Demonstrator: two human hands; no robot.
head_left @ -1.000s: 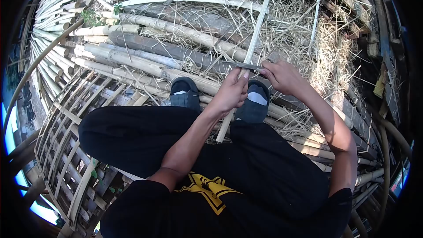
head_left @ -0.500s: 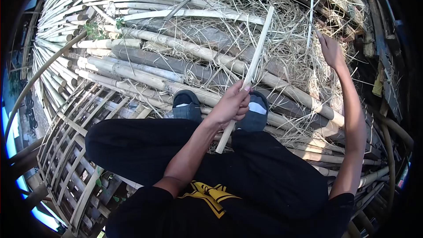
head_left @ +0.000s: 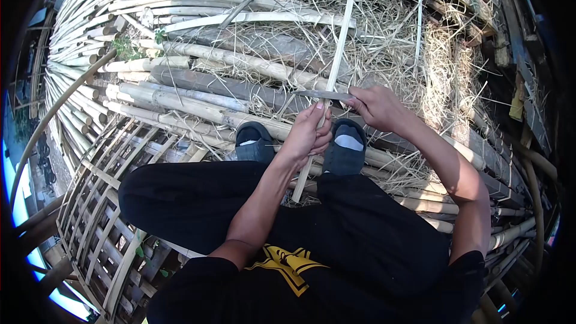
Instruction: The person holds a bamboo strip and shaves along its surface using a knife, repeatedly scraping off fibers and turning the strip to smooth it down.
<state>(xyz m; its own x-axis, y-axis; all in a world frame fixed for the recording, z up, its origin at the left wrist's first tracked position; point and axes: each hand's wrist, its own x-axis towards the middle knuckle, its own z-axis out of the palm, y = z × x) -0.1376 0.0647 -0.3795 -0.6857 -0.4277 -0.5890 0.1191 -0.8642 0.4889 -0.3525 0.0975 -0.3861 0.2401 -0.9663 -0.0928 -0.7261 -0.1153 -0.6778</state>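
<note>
A long pale bamboo strip (head_left: 340, 54) slants upward from between my knees, its far end above the straw-like shavings. My left hand (head_left: 308, 135) is closed around its lower part, the thumb lying along the strip. In my right hand (head_left: 379, 108) is a knife (head_left: 321, 94), gripped by a handle that the fingers mostly hide. The blade lies across the strip just beyond my left thumb and points left. Both hands are close together above my sandalled feet (head_left: 345, 150).
Bamboo poles (head_left: 234, 57) lie across the ground ahead, with a large stack (head_left: 75, 54) at the left. Loose shavings (head_left: 384, 42) cover the right side. A woven bamboo lattice (head_left: 108, 216) stands at lower left, and a thin upright strip (head_left: 419, 18) is at the upper right.
My right hand has swung in from the far right with the knife, bringing the blade onto the strip. The strip has tilted slightly left; my left hand keeps its grip.
</note>
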